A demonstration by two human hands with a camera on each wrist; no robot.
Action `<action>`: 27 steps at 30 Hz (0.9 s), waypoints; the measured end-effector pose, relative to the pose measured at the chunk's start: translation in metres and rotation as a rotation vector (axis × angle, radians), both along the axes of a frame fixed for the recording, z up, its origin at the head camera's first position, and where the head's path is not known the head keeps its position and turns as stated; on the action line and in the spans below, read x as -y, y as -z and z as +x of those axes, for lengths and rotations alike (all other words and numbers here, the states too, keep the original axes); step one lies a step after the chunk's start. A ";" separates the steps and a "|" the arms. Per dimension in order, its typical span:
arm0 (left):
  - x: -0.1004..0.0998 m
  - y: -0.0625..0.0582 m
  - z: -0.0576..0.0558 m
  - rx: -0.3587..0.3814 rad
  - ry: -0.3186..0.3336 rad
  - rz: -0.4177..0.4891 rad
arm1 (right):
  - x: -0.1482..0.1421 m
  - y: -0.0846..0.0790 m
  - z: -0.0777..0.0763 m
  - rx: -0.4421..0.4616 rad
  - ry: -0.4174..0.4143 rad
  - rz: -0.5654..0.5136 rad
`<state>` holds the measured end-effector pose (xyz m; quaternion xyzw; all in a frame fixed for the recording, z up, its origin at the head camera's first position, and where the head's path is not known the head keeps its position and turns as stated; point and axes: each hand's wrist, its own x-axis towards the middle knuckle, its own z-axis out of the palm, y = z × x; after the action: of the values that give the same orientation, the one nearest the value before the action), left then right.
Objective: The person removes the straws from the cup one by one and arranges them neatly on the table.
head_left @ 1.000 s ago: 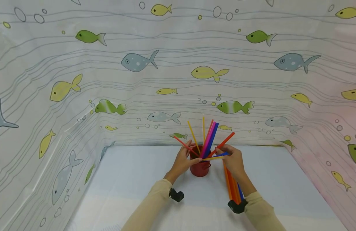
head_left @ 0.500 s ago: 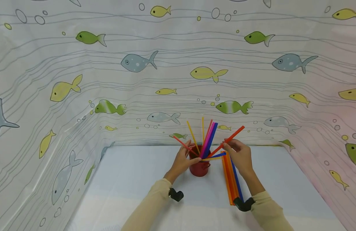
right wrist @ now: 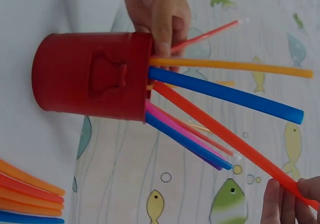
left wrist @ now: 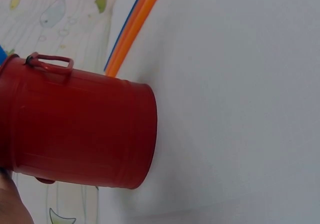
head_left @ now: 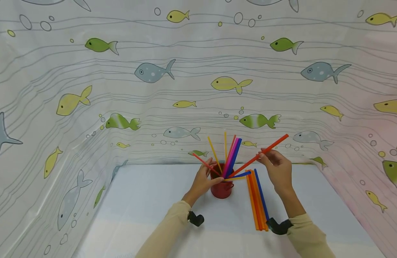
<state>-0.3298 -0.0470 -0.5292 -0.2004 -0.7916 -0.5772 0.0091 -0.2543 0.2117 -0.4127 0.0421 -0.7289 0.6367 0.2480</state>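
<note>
A small red metal bucket (head_left: 221, 190) with side handles stands upright on the table, several coloured straws fanning out of it. My left hand (head_left: 201, 182) grips its rim from the left, thumb at the front edge. Up to the right of the bucket, my right hand (head_left: 278, 171) pinches a red straw (right wrist: 220, 129) near its upper end; the lower end is still inside the bucket. An orange-yellow straw (right wrist: 240, 67) and a thick blue straw (right wrist: 225, 95) lean toward the right. Pink (head_left: 230, 157) and blue (head_left: 236, 154) straws rise steeply beside them.
Right of the bucket, several orange straws (head_left: 257, 200) lie side by side on the white table (head_left: 146, 200), with a blue straw (head_left: 262, 195) along their right side. A fish-patterned sheet (head_left: 192, 86) surrounds the table at the back and sides.
My right hand has moved up and to the right, from beside the blue and yellow straws to the red straw, drawing it partly outward. The left hand stays at the bucket.
</note>
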 end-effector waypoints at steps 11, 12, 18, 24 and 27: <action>0.000 -0.001 0.000 -0.014 -0.004 -0.001 | -0.020 -0.002 -0.001 -0.006 0.020 -0.097; -0.001 -0.001 0.000 -0.015 -0.003 -0.002 | -0.020 -0.003 0.000 0.005 0.030 -0.089; 0.000 0.002 -0.001 -0.019 -0.006 -0.006 | -0.026 0.007 -0.003 0.021 0.052 -0.091; 0.000 0.003 -0.001 -0.028 -0.005 0.003 | -0.037 0.026 -0.010 0.033 0.055 -0.109; -0.001 0.003 -0.001 -0.033 -0.004 0.006 | -0.042 0.034 -0.013 0.064 0.079 -0.106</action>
<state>-0.3312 -0.0461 -0.5317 -0.2084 -0.7901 -0.5760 0.0239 -0.2671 0.2534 -0.4463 -0.0203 -0.7029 0.6650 0.2516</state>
